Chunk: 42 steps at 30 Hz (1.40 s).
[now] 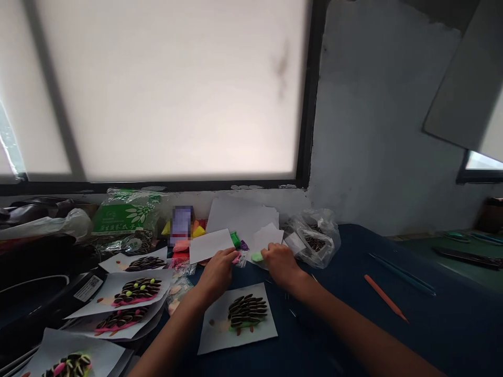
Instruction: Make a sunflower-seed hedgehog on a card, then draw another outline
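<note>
My left hand (215,276) has its fingers closed around a small piece of pink modelling clay (236,257), beside a crinkled clear wrapper. My right hand (282,264) pinches a light green lump of modelling clay (257,256) over white paper. Between my forearms lies a paper card (212,337) bearing a hedgehog with a clay body and striped sunflower seeds (247,309) for spines. Green clay (235,239) and purple clay (244,245) sit just beyond my hands, close to a blank white card (210,245).
Finished hedgehog cards (135,290) are stacked at left. Behind them stands a green seed bag (126,214), with a phone (181,222) nearby. A clear bag of seeds (314,241) is at back right. An orange pen-like tool (385,297) and blue tweezers (404,275) lie right.
</note>
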Available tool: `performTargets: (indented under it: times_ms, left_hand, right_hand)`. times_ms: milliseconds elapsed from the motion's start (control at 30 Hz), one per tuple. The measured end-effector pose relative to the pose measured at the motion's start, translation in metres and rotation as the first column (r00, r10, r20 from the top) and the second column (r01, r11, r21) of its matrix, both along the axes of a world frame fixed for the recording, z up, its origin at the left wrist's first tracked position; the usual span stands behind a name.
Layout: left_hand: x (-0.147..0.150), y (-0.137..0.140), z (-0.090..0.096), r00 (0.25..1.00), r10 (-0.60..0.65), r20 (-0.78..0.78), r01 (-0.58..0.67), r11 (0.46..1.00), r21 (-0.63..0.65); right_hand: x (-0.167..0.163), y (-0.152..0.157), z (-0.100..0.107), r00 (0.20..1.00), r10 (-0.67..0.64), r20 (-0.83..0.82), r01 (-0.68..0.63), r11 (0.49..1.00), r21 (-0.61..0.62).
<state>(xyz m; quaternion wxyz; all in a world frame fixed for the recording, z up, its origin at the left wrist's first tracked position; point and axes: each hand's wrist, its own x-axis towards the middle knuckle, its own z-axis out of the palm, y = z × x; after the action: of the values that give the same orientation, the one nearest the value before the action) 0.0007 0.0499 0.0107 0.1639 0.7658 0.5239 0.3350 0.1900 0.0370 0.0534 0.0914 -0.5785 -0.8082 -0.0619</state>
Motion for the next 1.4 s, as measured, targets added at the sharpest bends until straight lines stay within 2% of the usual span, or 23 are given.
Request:
performTargets:
  times_ms: [133,267,400,533,600,700,800,867,933,967,1033,1100,1133,1233,1400]
  left_hand:
    - [0.006,0.007,0.001,0.975,0.02,-0.222,-0.015,1.0,0.025]
    - [0.007,0.015,0.002,0.942,0.068,-0.33,-0.049,0.997,0.066]
    - [0.007,0.017,0.001,0.935,0.108,-0.338,-0.073,0.991,0.113]
    - [0.001,0.01,0.004,0.954,0.145,-0.261,-0.1,0.979,0.18]
    - [-0.002,0.003,0.009,0.964,0.159,-0.214,-0.111,0.969,0.219]
    - [-0.004,-0.01,0.018,0.976,0.135,-0.168,-0.084,0.956,0.28]
    - [0.001,-0.024,0.021,0.997,-0.001,-0.074,0.031,0.918,0.396]
    - [0.006,-0.03,0.022,0.995,-0.099,0.014,0.084,0.906,0.415]
    - [0.009,-0.032,0.023,0.97,-0.132,0.205,0.057,0.941,0.334]
    - [0.009,-0.032,0.024,0.934,-0.106,0.342,0.022,0.97,0.241]
    - [0.008,-0.03,0.027,0.801,0.032,0.597,-0.014,0.999,-0.035]
    - [0.006,-0.027,0.028,0.679,0.15,0.718,0.074,0.96,-0.271]
    - [0.005,-0.025,0.028,0.645,0.151,0.749,0.149,0.937,-0.317]
    - [0.001,-0.023,0.023,0.588,0.081,0.805,0.28,0.913,-0.297]
    - [-0.002,-0.024,0.017,0.608,0.086,0.79,0.268,0.913,-0.306]
  right_hand:
    - [-0.005,-0.006,-0.007,0.994,0.052,0.093,-0.048,0.998,-0.045]
    - [-0.005,-0.006,-0.012,0.994,0.061,0.091,-0.055,0.996,-0.068]
    - [-0.003,-0.005,-0.017,0.997,0.073,-0.005,-0.073,0.994,-0.083]
    - [-0.002,-0.003,-0.014,0.971,0.089,-0.223,-0.11,0.991,-0.081]
    - [-0.003,0.0,-0.011,0.922,0.091,-0.376,-0.138,0.986,-0.098]
    - [-0.006,0.005,-0.007,0.795,0.055,-0.604,-0.227,0.951,-0.212]
    - [-0.011,0.008,-0.007,0.648,-0.024,-0.761,-0.343,0.883,-0.32]
    - [-0.013,0.007,-0.007,0.551,-0.067,-0.832,-0.391,0.86,-0.328]
    - [-0.014,0.005,-0.007,0.461,-0.094,-0.882,-0.42,0.853,-0.31]
    - [-0.014,0.004,-0.007,0.421,-0.101,-0.901,-0.435,0.85,-0.299]
    - [-0.014,0.0,-0.004,0.359,-0.106,-0.927,-0.471,0.837,-0.278]
    - [-0.014,-0.003,-0.001,0.318,-0.105,-0.942,-0.507,0.821,-0.262]
    - [-0.015,-0.004,0.001,0.305,-0.105,-0.947,-0.521,0.813,-0.258]
    - [-0.016,-0.007,0.002,0.275,-0.124,-0.954,-0.541,0.8,-0.26]
    - [-0.015,-0.007,-0.001,0.264,-0.15,-0.953,-0.548,0.789,-0.276]
